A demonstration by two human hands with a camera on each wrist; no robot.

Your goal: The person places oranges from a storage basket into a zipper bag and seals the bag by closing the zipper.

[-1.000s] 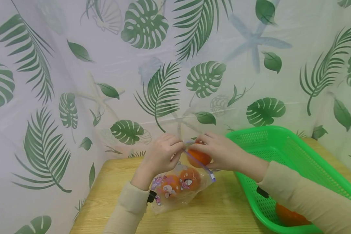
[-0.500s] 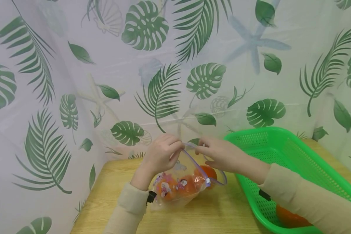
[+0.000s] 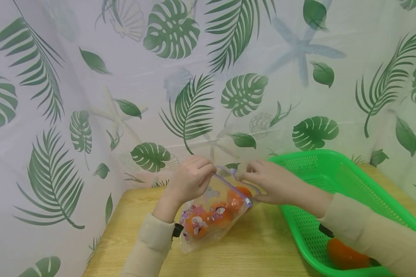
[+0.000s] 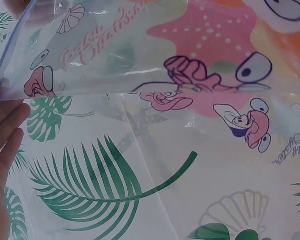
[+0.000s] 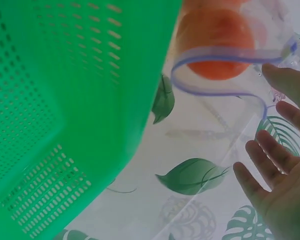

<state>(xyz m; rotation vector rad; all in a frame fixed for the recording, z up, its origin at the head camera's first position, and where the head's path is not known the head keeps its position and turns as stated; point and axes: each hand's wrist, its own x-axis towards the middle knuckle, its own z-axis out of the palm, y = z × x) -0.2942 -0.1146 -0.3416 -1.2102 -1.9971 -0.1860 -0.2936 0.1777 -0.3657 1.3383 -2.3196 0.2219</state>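
Observation:
A clear zip bag [image 3: 211, 227] with a purple zip edge and cartoon print stands on the table, holding several round orange-red fruits [image 3: 225, 211]. My left hand [image 3: 191, 181] pinches the left end of its mouth between thumb and fingers; in the left wrist view, fingers [image 4: 10, 120] show at the purple edge. The mouth gapes, and its slider [image 3: 247, 201] sits at the right end. Beside that end, my right hand [image 3: 272, 181] is spread with nothing in it. In the right wrist view its thumb [image 5: 285, 80] lies right at the zip edge.
At the right is a green perforated basket [image 3: 298, 234], with a red-orange fruit [image 3: 346, 254] at its near end, partly behind the right sleeve. The wooden table [image 3: 263, 250] meets a leaf-printed sheet [image 3: 142, 96] at the back and left.
The fruit that was in the right hand has dropped into the bag with the others. The right hand has let go and drawn back slightly to the right; the left hand keeps its grip.

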